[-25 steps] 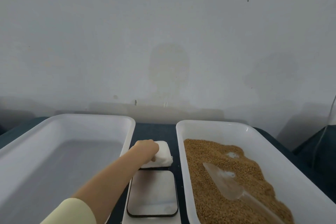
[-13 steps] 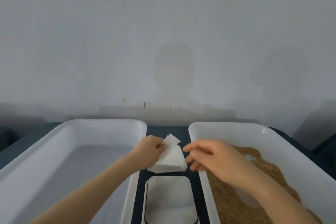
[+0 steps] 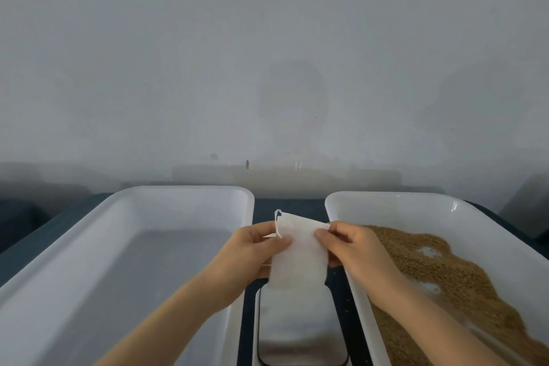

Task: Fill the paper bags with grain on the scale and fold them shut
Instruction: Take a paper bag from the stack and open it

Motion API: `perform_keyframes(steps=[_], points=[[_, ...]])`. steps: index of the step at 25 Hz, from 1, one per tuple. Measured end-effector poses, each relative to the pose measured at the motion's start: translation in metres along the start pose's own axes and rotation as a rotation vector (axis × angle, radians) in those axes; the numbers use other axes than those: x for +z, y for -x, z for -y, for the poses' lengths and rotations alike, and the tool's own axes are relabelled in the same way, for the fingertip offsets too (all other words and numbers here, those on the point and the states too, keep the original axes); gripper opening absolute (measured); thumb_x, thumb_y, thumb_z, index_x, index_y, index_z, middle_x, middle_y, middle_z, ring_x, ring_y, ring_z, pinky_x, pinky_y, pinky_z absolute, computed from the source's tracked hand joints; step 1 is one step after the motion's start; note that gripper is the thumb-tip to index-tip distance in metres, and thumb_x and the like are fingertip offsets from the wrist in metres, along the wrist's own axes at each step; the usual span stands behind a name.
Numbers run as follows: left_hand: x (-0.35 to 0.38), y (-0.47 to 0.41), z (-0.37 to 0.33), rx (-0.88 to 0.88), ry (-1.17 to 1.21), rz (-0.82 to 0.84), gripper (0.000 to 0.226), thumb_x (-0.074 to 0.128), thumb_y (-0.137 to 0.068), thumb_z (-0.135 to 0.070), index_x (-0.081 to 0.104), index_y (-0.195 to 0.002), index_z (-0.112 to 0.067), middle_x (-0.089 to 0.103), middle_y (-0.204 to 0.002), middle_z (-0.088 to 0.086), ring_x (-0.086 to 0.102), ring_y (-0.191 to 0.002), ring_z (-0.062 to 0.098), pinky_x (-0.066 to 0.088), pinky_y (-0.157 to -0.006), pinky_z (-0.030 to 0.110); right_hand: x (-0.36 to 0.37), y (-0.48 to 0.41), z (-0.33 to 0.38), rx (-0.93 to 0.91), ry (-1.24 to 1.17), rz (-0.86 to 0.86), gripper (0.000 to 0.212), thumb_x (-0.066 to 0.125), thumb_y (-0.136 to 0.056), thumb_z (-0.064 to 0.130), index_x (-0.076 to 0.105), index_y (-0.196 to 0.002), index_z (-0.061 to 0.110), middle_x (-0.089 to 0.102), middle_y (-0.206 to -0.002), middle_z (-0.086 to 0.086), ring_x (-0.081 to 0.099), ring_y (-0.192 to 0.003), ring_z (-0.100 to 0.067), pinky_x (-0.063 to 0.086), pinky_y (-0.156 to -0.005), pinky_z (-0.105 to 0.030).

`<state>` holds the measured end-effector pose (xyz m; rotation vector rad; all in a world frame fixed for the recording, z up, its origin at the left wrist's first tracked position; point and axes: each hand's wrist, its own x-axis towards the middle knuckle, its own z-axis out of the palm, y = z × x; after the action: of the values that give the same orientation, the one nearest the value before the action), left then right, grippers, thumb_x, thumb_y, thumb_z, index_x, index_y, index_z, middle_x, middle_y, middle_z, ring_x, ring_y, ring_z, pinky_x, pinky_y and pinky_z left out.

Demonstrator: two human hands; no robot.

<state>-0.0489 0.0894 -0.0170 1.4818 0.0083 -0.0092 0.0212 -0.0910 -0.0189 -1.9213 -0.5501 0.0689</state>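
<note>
One scale (image 3: 301, 333): nearest, low in the middle, on the dark worktop (image 3: 289, 206) between two white trays, shiny plate facing up.
Grip, left hand (image 3: 252, 249): thumb and curled fingers pinch the left edge of the bag near its top.
Grip, right hand (image 3: 355, 246): fingertips and thumb pinch the right edge of the bag, opposite the other hand.
White bag (image 3: 300, 255): held flat between both hands over the far end of the scale. Whether its lower edge touches the plate I cannot tell. A thin string (image 3: 278, 221) loops at its top left corner. The mouth looks closed.
Tray on the left (image 3: 178, 192): just beside the scale.
Tray on the right (image 3: 416, 202): just beside the scale, holding brown grain (image 3: 439, 273) heaped toward its near end.
Far wall (image 3: 267, 68): plain grey, behind everything.
Step in hand: most likely readying a bag for filling; no grain shows in it yet.
Next move: probably pull the two sides apart to open the mouth, then stand the bag upright on the plate so that it stays open for grain.
</note>
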Motion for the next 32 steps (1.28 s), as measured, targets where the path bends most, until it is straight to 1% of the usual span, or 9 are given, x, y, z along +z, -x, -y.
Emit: perform_keyframes(steps=[4, 8, 12, 15, 18, 20, 23, 28, 32], points=[[0.003, -0.001, -0.002, -0.049, -0.015, -0.117, 0.041, 0.053, -0.086, -0.052, 0.072, -0.105, -0.021, 0.073, -0.098, 0.007, 0.07, -0.081, 0.021, 0.058, -0.076, 0.038, -0.004, 0.003, 0.001, -0.115, 0.251, 0.025, 0.027, 0.046, -0.097, 0.028, 0.052, -0.071, 0.02, 0.052, -0.063, 0.002, 0.049, -0.057, -0.003, 0.037, -0.055, -0.017], [0.003, -0.001, -0.001, -0.105, -0.237, -0.14, 0.024, 0.059, -0.091, -0.037, 0.076, -0.089, -0.02, 0.075, -0.089, 0.0, 0.064, -0.07, 0.01, 0.056, -0.072, 0.023, 0.001, 0.004, -0.003, -0.2, 0.361, 0.085, 0.026, 0.042, -0.098, 0.025, 0.053, -0.08, 0.01, 0.053, -0.074, 0.0, 0.048, -0.068, -0.01, 0.036, -0.061, -0.02], [0.006, 0.004, 0.001, -0.082, -0.324, -0.098, 0.013, 0.067, -0.086, -0.022, 0.078, -0.079, -0.018, 0.066, -0.063, -0.01, 0.058, -0.058, 0.004, 0.05, -0.065, 0.012, 0.004, 0.004, -0.005, -0.24, 0.358, 0.067, 0.022, 0.045, -0.098, 0.023, 0.057, -0.083, 0.011, 0.055, -0.078, 0.005, 0.05, -0.075, -0.003, 0.037, -0.065, -0.012], [0.01, 0.004, 0.001, -0.099, -0.334, -0.111, 0.009, 0.07, -0.084, -0.021, 0.079, -0.08, -0.022, 0.068, -0.062, -0.012, 0.059, -0.056, 0.0, 0.049, -0.064, 0.011, 0.005, 0.002, -0.006, -0.238, 0.346, 0.022, 0.019, 0.046, -0.098, 0.023, 0.057, -0.084, 0.017, 0.057, -0.082, 0.007, 0.051, -0.077, -0.001, 0.037, -0.067, -0.011], [0.016, 0.0, 0.003, -0.107, -0.344, -0.167, 0.008, 0.071, -0.083, -0.019, 0.078, -0.079, -0.019, 0.073, -0.071, -0.006, 0.067, -0.064, 0.007, 0.053, -0.067, 0.016, 0.005, -0.001, -0.009, -0.247, 0.379, -0.022, 0.013, 0.05, -0.096, 0.023, 0.061, -0.089, 0.02, 0.057, -0.087, 0.009, 0.051, -0.081, 0.001, 0.035, -0.069, -0.007], [0.023, -0.003, 0.003, -0.104, -0.34, -0.228, 0.007, 0.072, -0.082, -0.019, 0.077, -0.077, -0.018, 0.074, -0.074, -0.003, 0.07, -0.066, 0.011, 0.054, -0.063, 0.016, 0.005, -0.001, -0.009, -0.258, 0.384, -0.115, 0.005, 0.057, -0.092, 0.025, 0.061, -0.094, 0.023, 0.054, -0.092, 0.012, 0.049, -0.086, 0.001, 0.035, -0.071, -0.006], [0.027, -0.007, 0.0, -0.097, -0.295, -0.304, 0.006, 0.075, -0.08, -0.022, 0.075, -0.075, -0.018, 0.073, -0.072, -0.005, 0.068, -0.064, 0.008, 0.053, -0.06, 0.016, 0.002, 0.0, -0.009, -0.241, 0.264, -0.311, 0.013, 0.065, -0.086, 0.028, 0.053, -0.092, 0.026, 0.052, -0.089, 0.015, 0.052, -0.081, 0.001, 0.039, -0.067, -0.006], [0.026, -0.005, -0.007, -0.139, -0.192, -0.284, 0.009, 0.075, -0.079, -0.031, 0.074, -0.075, -0.022, 0.069, -0.067, -0.009, 0.059, -0.064, 0.006, 0.05, -0.06, 0.017, 0.008, 0.007, 0.001, -0.118, 0.012, -0.004, 0.013, 0.058, -0.088, 0.038, 0.064, -0.09, 0.027, 0.07, -0.079, 0.011, 0.066, -0.075, -0.002, 0.054, -0.066, -0.022], [0.026, -0.002, -0.006, -0.127, -0.201, -0.201, 0.008, 0.076, -0.078, -0.028, 0.074, -0.072, -0.022, 0.069, -0.068, -0.008, 0.058, -0.058, 0.002, 0.047, -0.057, 0.013, 0.006, 0.009, 0.006, -0.133, -0.043, 0.035, 0.013, 0.059, -0.089, 0.03, 0.07, -0.086, 0.023, 0.071, -0.076, 0.013, 0.067, -0.072, -0.003, 0.051, -0.059, -0.015]])
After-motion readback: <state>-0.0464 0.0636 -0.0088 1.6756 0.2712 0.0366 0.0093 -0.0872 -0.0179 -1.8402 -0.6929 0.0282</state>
